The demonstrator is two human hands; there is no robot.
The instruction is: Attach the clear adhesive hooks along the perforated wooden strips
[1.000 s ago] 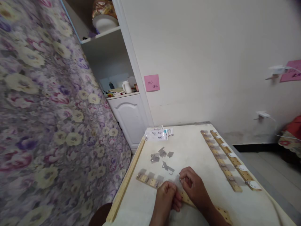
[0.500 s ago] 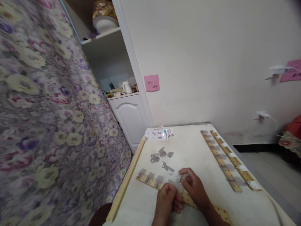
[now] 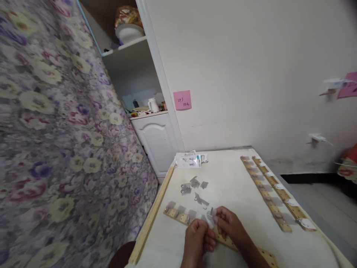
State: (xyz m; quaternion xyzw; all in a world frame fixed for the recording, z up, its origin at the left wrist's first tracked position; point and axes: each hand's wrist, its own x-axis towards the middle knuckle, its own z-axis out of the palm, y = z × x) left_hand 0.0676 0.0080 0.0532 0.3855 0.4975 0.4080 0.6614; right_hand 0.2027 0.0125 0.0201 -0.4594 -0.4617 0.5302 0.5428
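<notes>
Fingers (image 3: 222, 213) curled, left hand (image 3: 197, 238) and right hand (image 3: 230, 225) at clear-backed hook (image 3: 209, 214)

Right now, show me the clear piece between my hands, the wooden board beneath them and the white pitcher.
Clear piece (image 3: 209, 216), head view: its middle.
Wooden board (image 3: 226, 240), head view: bare middle part.
White pitcher (image 3: 153, 106), head view: its body.

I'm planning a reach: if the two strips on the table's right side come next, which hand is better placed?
Probably the right hand: it is nearer the two strips, while the left hand lies farther away. A small clear piece sits by both hands; which grips it is unclear.
</notes>
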